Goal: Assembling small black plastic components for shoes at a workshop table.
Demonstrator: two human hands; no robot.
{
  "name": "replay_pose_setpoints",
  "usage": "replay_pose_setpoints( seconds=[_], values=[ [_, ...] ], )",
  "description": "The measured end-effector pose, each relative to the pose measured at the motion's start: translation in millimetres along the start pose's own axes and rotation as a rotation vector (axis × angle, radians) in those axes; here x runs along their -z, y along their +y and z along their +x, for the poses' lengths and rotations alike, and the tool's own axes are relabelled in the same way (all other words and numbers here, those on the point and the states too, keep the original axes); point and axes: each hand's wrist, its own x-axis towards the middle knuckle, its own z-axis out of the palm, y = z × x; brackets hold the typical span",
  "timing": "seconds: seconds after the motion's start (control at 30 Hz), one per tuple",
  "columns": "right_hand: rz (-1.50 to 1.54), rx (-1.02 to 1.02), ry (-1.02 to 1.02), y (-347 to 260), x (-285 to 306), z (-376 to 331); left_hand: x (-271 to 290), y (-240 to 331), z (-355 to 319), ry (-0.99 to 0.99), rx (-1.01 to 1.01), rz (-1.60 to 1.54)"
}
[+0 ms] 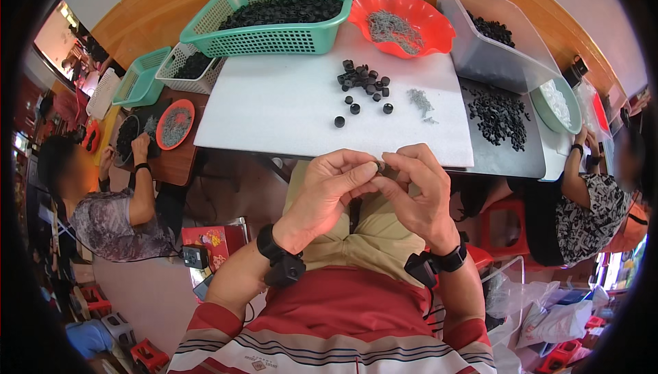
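Note:
My left hand (319, 194) and my right hand (423, 192) meet just off the table's near edge. My left thumb and forefinger pinch a small dark part (380, 166), mostly hidden by the fingertips. The right fingers are closed against its other side, and whatever they grip is too small to make out. Beyond the hands, a loose pile of black round caps (365, 79) lies on the white table mat (274, 110), with a few single caps nearer me. To their right is a small heap of thin grey metal pieces (420, 102).
At the back stand a green basket (274, 46) of black parts, a red scalloped bowl (439, 31) of grey pieces and a clear bin (504, 66). Small black pieces (499, 117) cover a dark tray at right. Two people (127, 216) (593, 213) sit working on either side.

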Motion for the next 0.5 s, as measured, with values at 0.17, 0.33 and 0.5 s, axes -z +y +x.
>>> replay_pose_setpoints(
  seconds=[0.17,0.33,0.5],
  values=[
    [-0.001,0.019,0.010,2.2,0.1,-1.2,2.4,-1.9,-0.5,-0.041,0.024,0.017],
    [0.024,0.002,0.000,3.7,0.7,-3.9,0.6,-0.3,0.9,-0.076,0.081,-0.040],
    [0.005,0.020,-0.065,6.8,0.9,-4.4,-3.4,1.0,0.1,-0.067,0.099,-0.077]
  ],
)
